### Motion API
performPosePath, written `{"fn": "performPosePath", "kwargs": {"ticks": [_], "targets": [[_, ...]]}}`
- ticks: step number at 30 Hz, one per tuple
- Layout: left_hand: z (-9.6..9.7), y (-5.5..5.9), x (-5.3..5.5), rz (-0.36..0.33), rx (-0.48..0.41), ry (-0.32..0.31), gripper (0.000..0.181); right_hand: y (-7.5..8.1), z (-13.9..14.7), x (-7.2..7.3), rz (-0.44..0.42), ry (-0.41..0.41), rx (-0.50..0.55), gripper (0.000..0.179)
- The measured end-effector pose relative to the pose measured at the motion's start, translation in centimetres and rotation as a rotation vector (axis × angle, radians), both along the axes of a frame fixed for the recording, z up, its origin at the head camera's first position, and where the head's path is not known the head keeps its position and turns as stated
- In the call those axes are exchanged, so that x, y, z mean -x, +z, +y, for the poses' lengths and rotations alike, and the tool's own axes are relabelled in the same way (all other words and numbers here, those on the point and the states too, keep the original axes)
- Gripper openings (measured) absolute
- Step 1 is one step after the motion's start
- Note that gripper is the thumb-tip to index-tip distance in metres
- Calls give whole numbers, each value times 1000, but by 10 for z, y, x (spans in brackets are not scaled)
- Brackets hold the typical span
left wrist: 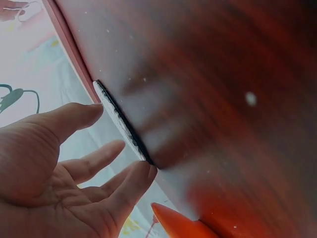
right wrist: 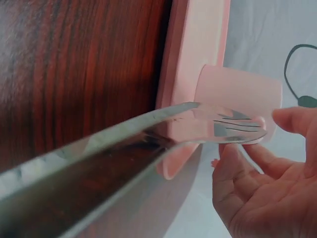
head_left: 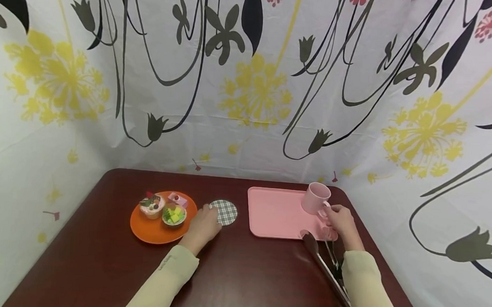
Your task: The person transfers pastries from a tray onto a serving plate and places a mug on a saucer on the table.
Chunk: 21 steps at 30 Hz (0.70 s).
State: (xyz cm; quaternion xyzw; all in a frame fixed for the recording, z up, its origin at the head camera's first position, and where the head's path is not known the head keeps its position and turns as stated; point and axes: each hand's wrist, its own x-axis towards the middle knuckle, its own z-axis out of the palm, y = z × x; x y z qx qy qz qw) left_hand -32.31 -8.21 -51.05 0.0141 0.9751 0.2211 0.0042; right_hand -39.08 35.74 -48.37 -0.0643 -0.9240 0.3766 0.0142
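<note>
A round coaster [head_left: 226,213] with a dark check pattern lies on the table, edge-on in the left wrist view. My left hand [head_left: 204,224] is at its left side, with thumb and a finger at two places on the rim. Over the right part of a pink tray [head_left: 273,212] stands a pink mug [head_left: 316,198]; whether it touches the tray is unclear. My right hand [head_left: 340,222] pinches the mug's handle [head_left: 324,209]. A shiny fork [right wrist: 233,126] crosses in front of the mug and the fingers in the right wrist view.
Left of the coaster an orange plate [head_left: 148,230] carries a cupcake [head_left: 152,207], a small bowl of yellow and green food [head_left: 174,215] and a pink cake slice [head_left: 177,198]. A long spoon [head_left: 317,253] and other cutlery stick up near my right forearm. Patterned cloth hangs behind the table.
</note>
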Motion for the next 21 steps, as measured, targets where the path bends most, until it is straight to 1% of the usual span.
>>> {"fn": "performPosePath", "kwargs": {"ticks": [3, 5, 8, 11, 14, 16, 21], "targets": [[0, 1, 1, 0, 11, -1, 43, -3, 1, 4, -14, -23, 67, 63], [0, 1, 1, -1, 13, 4, 44, -2, 1, 5, -21, -29, 117, 65], [0, 3, 3, 4, 3, 10, 50, 1, 1, 6, -55, -28, 223, 66], [-1, 4, 5, 6, -16, 9, 57, 4, 2, 7, -100, -36, 312, 63], [-1, 2, 5, 9, -24, 8, 59, 3, 2, 10, -135, -25, 347, 56], [-2, 1, 5, 11, -22, 17, 58, 0, 1, 13, -140, -17, 367, 52], [-5, 0, 4, 33, -2, 16, 62, -8, -3, 20, -126, -5, 449, 45]]}}
